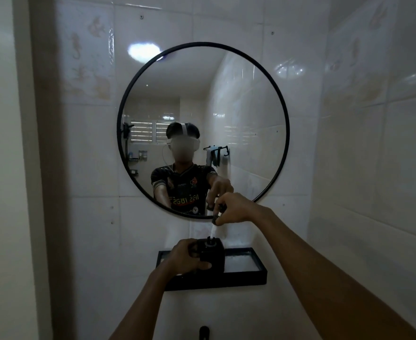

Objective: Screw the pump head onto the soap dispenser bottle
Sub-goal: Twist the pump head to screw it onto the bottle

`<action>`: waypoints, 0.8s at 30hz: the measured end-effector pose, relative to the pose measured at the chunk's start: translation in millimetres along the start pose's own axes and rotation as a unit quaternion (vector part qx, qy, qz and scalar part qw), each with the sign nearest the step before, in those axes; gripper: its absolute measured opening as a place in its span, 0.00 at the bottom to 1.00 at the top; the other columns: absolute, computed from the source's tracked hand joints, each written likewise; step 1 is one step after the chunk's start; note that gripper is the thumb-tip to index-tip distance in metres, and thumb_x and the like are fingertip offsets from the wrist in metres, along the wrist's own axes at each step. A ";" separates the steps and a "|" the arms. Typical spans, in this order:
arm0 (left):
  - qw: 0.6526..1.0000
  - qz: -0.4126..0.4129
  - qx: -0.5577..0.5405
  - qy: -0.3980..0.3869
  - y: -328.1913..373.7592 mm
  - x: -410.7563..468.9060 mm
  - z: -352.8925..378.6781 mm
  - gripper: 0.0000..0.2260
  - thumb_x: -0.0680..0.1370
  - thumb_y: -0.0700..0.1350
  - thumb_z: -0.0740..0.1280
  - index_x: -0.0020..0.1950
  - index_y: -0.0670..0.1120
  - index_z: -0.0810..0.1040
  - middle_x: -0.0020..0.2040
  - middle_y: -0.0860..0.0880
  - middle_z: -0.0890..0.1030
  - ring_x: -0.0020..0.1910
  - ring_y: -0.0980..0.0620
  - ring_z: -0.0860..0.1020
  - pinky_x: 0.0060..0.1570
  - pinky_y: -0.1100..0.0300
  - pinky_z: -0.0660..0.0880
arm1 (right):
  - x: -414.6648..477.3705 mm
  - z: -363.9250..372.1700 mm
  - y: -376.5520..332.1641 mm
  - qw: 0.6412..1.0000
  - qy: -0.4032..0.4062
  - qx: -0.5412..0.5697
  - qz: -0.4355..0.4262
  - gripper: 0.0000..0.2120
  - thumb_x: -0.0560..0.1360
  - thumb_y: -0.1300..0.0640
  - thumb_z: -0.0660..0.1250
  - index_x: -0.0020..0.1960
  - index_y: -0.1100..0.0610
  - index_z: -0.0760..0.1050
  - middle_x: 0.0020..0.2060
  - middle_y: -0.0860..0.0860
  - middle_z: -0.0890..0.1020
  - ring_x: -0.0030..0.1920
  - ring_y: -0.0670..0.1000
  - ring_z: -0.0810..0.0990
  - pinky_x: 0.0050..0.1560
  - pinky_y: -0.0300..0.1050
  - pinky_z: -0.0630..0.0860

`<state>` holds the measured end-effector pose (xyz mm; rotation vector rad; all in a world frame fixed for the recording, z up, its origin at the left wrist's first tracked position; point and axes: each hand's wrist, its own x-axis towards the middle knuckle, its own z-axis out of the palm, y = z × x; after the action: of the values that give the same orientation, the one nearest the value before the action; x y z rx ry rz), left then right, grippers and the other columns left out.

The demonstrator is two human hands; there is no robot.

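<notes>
I am looking at a tiled bathroom wall, and I am going from the left side to the right. On the left there is only the pale wall with faint sea-animal tiles. In the middle a round mirror (203,130) with a thin black frame is hanging, and under it a black shelf tray (258,273) is fixed to the wall.

The soap dispenser bottle (213,255) is standing at the left part of this shelf tray. It is a dark, square bottle and its neck is open at the top. What is inside it I cannot tell, because the body is dark. The rest of the tray, to the right of the bottle, is showing a pale, shiny floor.

The left hand (186,257) is gripping the bottle from the left side. Its fingers are wrapping the front and the side of the bottle and are closed tight on it, with the thumb lying low across the front.

Above and a little to the right, the right hand (234,208) is holding the pump head (218,212) over the bottle. The fingertips are pinching together around the dark collar. The pale dip tube (213,230) is hanging down from the pump head, and its lower end is reaching into the open neck. The collar is apart from the neck.
</notes>
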<state>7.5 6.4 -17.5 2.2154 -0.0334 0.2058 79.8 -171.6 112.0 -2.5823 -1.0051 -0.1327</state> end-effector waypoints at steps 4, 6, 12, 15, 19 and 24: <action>0.999 0.007 -0.040 -0.004 -7.6 -3.1 -1.5 0.28 0.67 0.40 0.81 0.65 0.44 0.77 0.51 0.52 0.82 0.47 0.62 0.80 0.38 0.72 0.78 | 6.8 13.8 -4.4 1.000 -0.027 -0.007 0.003 0.12 0.68 0.55 0.76 0.50 0.58 0.83 0.48 0.56 0.84 0.42 0.48 0.79 0.43 0.46 0.78; 0.998 0.014 -0.059 -0.008 -10.6 -3.1 -1.5 0.29 0.66 0.39 0.81 0.64 0.46 0.76 0.52 0.53 0.82 0.49 0.60 0.80 0.40 0.71 0.79 | 9.0 19.0 -2.9 0.999 -0.032 -0.006 0.004 0.12 0.68 0.55 0.76 0.49 0.58 0.83 0.48 0.56 0.84 0.42 0.48 0.79 0.44 0.46 0.78; 0.992 0.033 -0.122 -0.001 -22.5 -6.0 2.6 0.23 0.66 0.39 0.81 0.56 0.55 0.79 0.41 0.58 0.86 0.39 0.61 0.84 0.38 0.68 0.79 | 9.0 29.7 -3.7 0.998 -0.056 -0.015 0.012 0.12 0.67 0.54 0.77 0.49 0.57 0.84 0.49 0.54 0.85 0.49 0.54 0.83 0.50 0.53 0.81; 0.990 0.068 -0.127 0.009 -21.5 -12.0 3.8 0.23 0.66 0.42 0.81 0.53 0.62 0.79 0.46 0.65 0.85 0.46 0.64 0.83 0.40 0.72 0.79 | 10.5 33.2 -3.3 0.997 -0.070 -0.020 0.013 0.13 0.68 0.53 0.76 0.50 0.58 0.84 0.50 0.53 0.82 0.47 0.51 0.81 0.48 0.51 0.81; 0.987 0.082 -0.140 0.000 -17.7 -13.1 5.6 0.21 0.67 0.42 0.81 0.52 0.62 0.80 0.46 0.65 0.86 0.46 0.65 0.83 0.39 0.76 0.76 | 10.4 37.0 3.6 0.996 -0.087 -0.011 0.019 0.13 0.69 0.51 0.76 0.51 0.55 0.84 0.46 0.48 0.76 0.45 0.51 0.79 0.41 0.45 0.77; 0.985 0.076 -0.156 0.000 -21.1 -12.0 3.4 0.21 0.66 0.41 0.81 0.51 0.63 0.80 0.47 0.65 0.85 0.47 0.65 0.83 0.40 0.75 0.77 | 7.1 41.2 11.2 0.994 -0.092 0.062 0.022 0.07 0.71 0.55 0.76 0.47 0.54 0.82 0.38 0.48 0.79 0.39 0.48 0.78 0.37 0.43 0.77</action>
<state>-1.8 16.0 -38.0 1.9008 -0.2213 0.2660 90.7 -159.5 71.9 -2.5347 -0.9848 0.1759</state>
